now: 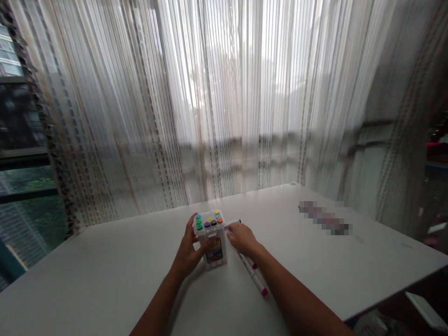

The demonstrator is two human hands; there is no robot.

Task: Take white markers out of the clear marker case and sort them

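A clear plastic box (215,268) stands upright on the table, full of markers with green, teal, yellow, purple, black and orange ends (207,224) showing at its top. My left hand (189,249) is wrapped round the box's left side, thumb across its front near a printed label. Just right of the box, my right hand (241,237) is closed, its fingertips pinching a white marker with a dark blue end (234,222); part of that marker is hidden. Below my right wrist lie a marker with a magenta end (258,282) and another with a red end (254,266), partly covered by my forearm.
The white table (133,261) reaches back to a sheer striped curtain (224,140) before a window. A blurred-out, pixelated item (324,217) lies on the right part of the table. Past the table's right front edge, a pale flat object (425,310) sits lower down.
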